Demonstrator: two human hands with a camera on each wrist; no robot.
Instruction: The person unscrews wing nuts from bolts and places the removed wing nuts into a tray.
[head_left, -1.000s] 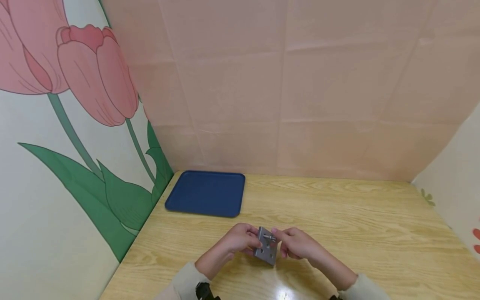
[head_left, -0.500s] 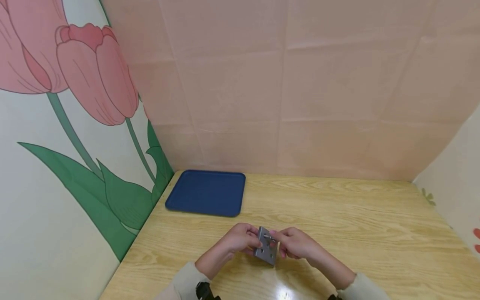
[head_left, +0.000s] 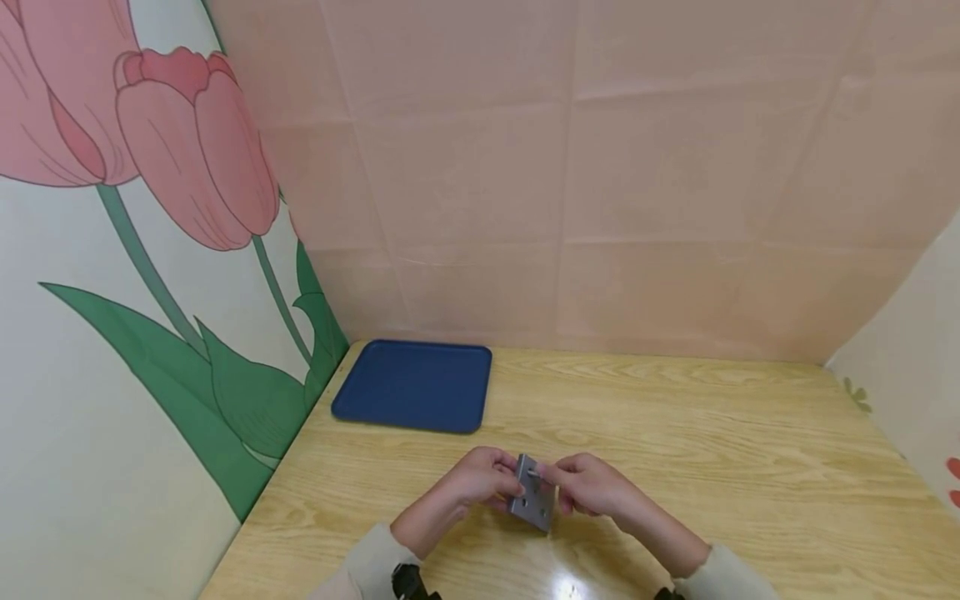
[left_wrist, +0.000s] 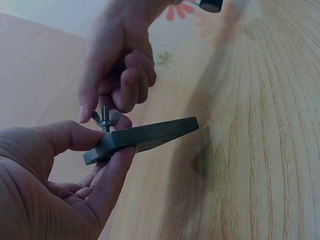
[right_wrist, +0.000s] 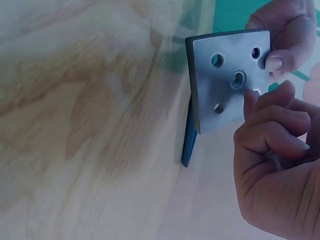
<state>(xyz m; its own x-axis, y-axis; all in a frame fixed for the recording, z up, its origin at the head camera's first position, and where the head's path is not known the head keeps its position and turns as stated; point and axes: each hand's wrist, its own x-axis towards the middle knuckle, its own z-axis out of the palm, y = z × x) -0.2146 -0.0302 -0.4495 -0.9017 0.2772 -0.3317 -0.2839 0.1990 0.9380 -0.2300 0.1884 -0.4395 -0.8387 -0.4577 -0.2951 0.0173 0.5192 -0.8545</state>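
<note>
Head view takes in, nearest, two pale sleeves (head_left: 378,550) with black devices (head_left: 408,581) at the wrists, partly cut off by the lower edge; ahead of them the two hands meet over the table (head_left: 675,433); the left hand (head_left: 480,479) grips a grey metal plate (right_wrist: 220,85) by one edge, thumb laid on one face and fingers behind; the plate sits between the hands, tilted and held clear of the table; round holes show near its corners and one in its middle; a threaded bolt (left_wrist: 105,112) stands out of the plate near a corner, on the side towards the right hand (head_left: 596,486), and carries a wing nut (left_wrist: 115,119); the right hand pinches lightly at the wing nut with thumb and forefinger, its other fingers curled into the palm; beyond the left hand, and a little to its left, a blue tray (head_left: 411,387) lies flat on the table; farther off, past both hands, rises a creased pinkish backdrop (head_left: 637,208); a wall painted with tulips (head_left: 195,158) stands to the left of the hands.
</note>
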